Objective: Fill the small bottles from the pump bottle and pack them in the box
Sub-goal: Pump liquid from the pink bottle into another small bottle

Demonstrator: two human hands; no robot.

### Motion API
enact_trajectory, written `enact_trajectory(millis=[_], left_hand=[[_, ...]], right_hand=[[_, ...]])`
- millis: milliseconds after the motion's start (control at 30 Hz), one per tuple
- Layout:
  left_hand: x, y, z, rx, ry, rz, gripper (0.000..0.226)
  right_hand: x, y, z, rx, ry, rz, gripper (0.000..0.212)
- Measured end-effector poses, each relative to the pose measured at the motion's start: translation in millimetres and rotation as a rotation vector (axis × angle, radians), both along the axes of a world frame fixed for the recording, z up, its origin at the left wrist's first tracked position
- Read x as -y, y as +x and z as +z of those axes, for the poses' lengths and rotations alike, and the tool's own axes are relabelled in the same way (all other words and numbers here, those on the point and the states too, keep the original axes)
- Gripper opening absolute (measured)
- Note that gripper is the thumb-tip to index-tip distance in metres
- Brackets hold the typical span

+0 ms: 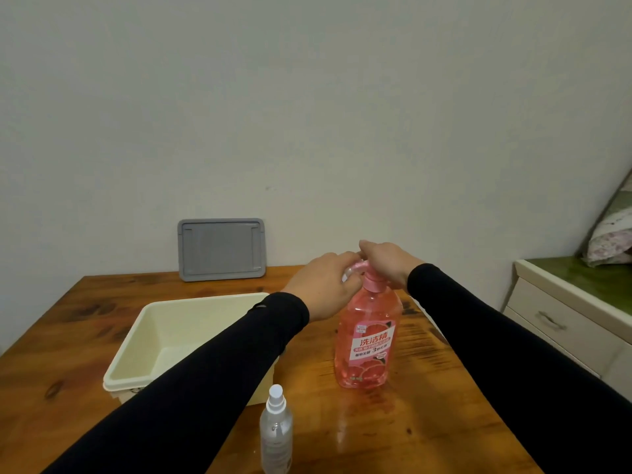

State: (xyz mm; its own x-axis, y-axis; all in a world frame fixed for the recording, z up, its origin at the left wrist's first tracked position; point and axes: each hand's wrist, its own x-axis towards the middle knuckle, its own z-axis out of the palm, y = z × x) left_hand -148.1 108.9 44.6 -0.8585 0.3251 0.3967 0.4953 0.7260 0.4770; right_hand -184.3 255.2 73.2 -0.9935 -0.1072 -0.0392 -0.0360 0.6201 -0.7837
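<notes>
Standing upright on the wooden table [85, 336], the pink pump bottle [367, 336] is the landmark for everything else. Both hands meet at its top. The right hand [388, 265] lies over the pump head [362, 268] from the bottle's right, fingers bent down across it; whether it is pressing or only resting there cannot be told. The left hand [323, 289] comes in from the bottle's left with fingers curled at the spout end, and something pale and clear shows between its fingers just under the spout; it is too hidden to say what it is, though the hand seems to grip it. Both arms wear black sleeves [205, 378].

Left of the bottle sits the cream box [164, 319], open at the top, its near right corner hidden behind the left forearm. Nothing can be seen inside the part of the box that shows. Behind the bottle and to its left, a grey lid [221, 249] leans upright against the wall, its lower edge on the table's far side.

Nearer than the bottle and a little to its left stands a clear spray bottle [276, 431] with a white cap, upright and apart from both the bottle and the hands, close beside the box's near corner.

Off to the bottle's right, beyond the table edge, is a white cabinet [561, 323] with a drawer handle and a green top.
</notes>
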Motion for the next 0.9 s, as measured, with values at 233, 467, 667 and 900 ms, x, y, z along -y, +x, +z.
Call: enact_trajectory(millis=[233, 467, 667, 900], left_hand=[[1.2, -1.8, 12.4, -0.023, 0.012, -0.011, 0.042], [-1.3, 0.6, -0.8, -0.018, 0.02, -0.006, 0.045], [-0.3, -0.5, 9.3, -0.017, -0.026, 0.011, 0.04], [-0.4, -0.8, 9.1, -0.029, -0.008, 0.003, 0.041]], right_hand=[[-3.3, -1.1, 16.6, 0.033, 0.02, 0.019, 0.052], [-2.0, -2.4, -2.3, 0.001, 0.009, 0.018, 0.051], [-3.4, -3.2, 8.6, -0.045, 0.094, 0.034, 0.056], [-4.4, -7.2, 5.4, -0.052, 0.104, 0.045, 0.057]])
